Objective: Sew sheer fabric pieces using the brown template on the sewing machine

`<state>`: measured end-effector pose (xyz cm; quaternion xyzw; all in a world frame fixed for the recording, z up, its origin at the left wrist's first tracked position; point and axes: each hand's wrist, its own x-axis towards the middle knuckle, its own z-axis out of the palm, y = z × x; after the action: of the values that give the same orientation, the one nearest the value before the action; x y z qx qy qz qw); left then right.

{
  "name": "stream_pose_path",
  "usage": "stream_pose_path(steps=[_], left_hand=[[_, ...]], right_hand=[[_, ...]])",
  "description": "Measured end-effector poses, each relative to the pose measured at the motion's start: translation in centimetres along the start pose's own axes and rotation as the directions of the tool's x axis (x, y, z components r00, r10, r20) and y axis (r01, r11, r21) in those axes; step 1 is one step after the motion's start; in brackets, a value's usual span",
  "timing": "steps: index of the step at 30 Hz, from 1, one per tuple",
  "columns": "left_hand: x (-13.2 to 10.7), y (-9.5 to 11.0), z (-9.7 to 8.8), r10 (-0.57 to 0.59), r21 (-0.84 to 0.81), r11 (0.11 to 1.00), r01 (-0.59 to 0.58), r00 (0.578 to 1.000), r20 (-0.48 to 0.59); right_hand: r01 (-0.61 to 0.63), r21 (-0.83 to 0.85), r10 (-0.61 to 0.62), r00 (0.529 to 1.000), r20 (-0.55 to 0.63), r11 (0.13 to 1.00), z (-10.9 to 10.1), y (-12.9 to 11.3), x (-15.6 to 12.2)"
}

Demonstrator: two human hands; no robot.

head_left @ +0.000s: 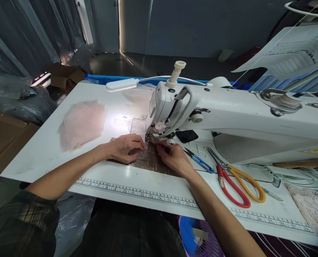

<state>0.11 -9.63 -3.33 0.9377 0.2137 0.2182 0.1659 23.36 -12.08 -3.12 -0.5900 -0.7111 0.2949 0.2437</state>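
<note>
Our left hand (125,147) presses flat on the small sheer fabric piece (144,151) and our right hand (173,157) pinches its edge, both just before the needle of the sewing machine (228,114). The fabric looks thin, soft and slippery, so we judge it best held flat near the edges.

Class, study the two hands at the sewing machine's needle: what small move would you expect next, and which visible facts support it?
Probably easing the small sheer piece back under the presser foot. The left hand lies flat on it, the right hand pinches its edge beside the foot, and the lamp lights that spot on the sewing machine.
</note>
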Motion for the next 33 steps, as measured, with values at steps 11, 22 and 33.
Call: stream_pose_path(steps=[11,22,33], left_hand=[[0.3,-0.2,0.8,0.166,0.306,0.944,-0.125,0.980,-0.112],[0.4,-0.1,0.6,0.200,0.403,0.898,-0.177,0.980,-0.016],[0.6,0.9,-0.5,0.159,0.388,0.894,-0.226,0.967,0.197]], right_hand=[[0.022,-0.046,-0.024,0.999,-0.030,0.999,0.3,0.4,0.4],[0.357,-0.400,-0.360,0.930,0.071,0.844,1.4,1.7,-0.5],[0.395,-0.392,-0.383,0.917,0.111,0.831,1.1,1.4,-0.6]])
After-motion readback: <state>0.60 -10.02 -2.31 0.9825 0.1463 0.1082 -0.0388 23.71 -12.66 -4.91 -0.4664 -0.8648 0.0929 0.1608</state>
